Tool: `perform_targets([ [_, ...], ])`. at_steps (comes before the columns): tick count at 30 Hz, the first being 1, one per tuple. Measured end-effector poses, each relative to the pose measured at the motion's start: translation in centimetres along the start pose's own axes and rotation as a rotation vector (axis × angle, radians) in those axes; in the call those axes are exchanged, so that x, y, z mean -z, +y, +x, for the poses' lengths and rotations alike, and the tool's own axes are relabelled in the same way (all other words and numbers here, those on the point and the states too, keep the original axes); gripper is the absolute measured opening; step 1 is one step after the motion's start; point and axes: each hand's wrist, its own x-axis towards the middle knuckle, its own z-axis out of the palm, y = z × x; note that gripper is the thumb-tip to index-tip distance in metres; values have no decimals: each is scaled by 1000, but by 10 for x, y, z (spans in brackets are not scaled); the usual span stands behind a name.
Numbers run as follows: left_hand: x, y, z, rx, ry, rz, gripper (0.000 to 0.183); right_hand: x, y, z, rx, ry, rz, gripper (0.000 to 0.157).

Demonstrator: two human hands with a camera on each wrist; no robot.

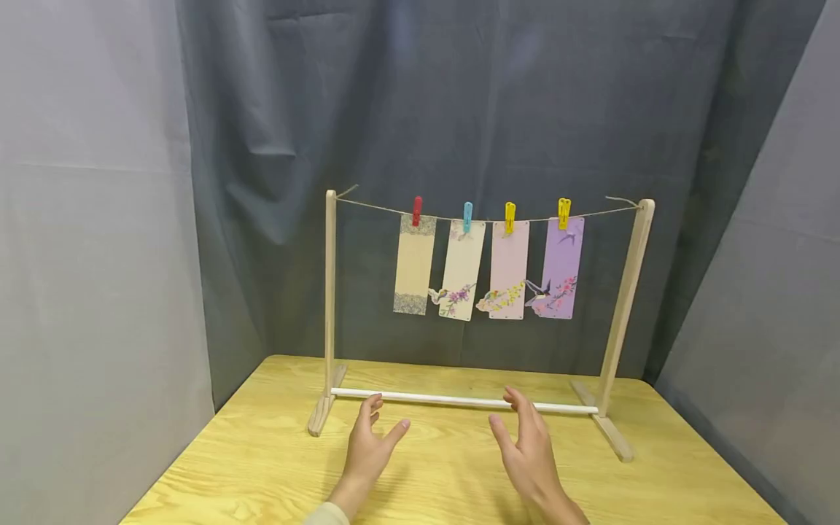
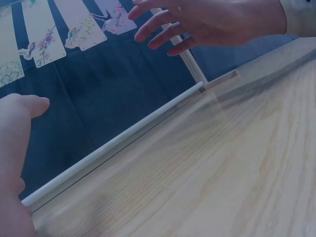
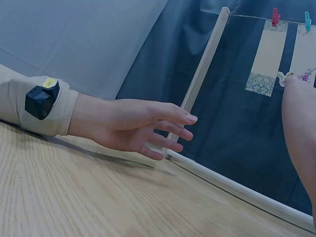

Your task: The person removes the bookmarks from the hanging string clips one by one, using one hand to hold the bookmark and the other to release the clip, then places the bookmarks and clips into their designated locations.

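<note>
Both hands hover above the table in front of a wooden rack, palms facing each other, with nothing held. My left hand (image 1: 369, 448) has its fingers loosely bent and thumb apart, near the rack's white bottom bar (image 1: 433, 398). The right hand (image 1: 527, 452) is held much the same way, a little to the right. From a string (image 1: 377, 208) hang a beige patterned bookmark (image 1: 415, 266), a cream one with purple flowers, a pink bookmark (image 1: 508, 262) and a purple bookmark (image 1: 560, 270). A red clothespin (image 1: 417, 211), a blue clothespin (image 1: 467, 217) and two yellow ones pinch them.
The rack's left post (image 1: 330, 292) and right post (image 1: 626, 306) stand on wooden feet on the wood-grain table (image 1: 262, 445). Dark cloth (image 1: 459, 95) hangs behind, and grey cloth panels (image 1: 98, 219) flank both sides. A small black device (image 3: 40, 102) sits on the left sleeve.
</note>
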Motion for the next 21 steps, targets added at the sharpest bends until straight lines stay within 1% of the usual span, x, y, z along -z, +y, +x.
perform_targets([
  [3, 5, 2, 4, 4, 12, -14, 75, -2, -3, 6, 10, 3, 17, 47],
  [5, 7, 3, 6, 3, 8, -21, 76, -2, -4, 9, 2, 17, 27, 46],
  [10, 7, 3, 6, 14, -14, -40, 78, 1, -4, 13, -71, 31, 62, 43],
  [15, 7, -3, 7, 12, -42, -76, 76, 10, -3, 22, -136, 16, 96, 44],
  [18, 8, -9, 10, 18, -56, -108, 76, 15, -2, 29, -145, -8, 143, 43],
  [21, 12, -13, 14, 31, -65, -146, 76, 17, -2, 38, -165, -63, 213, 44],
])
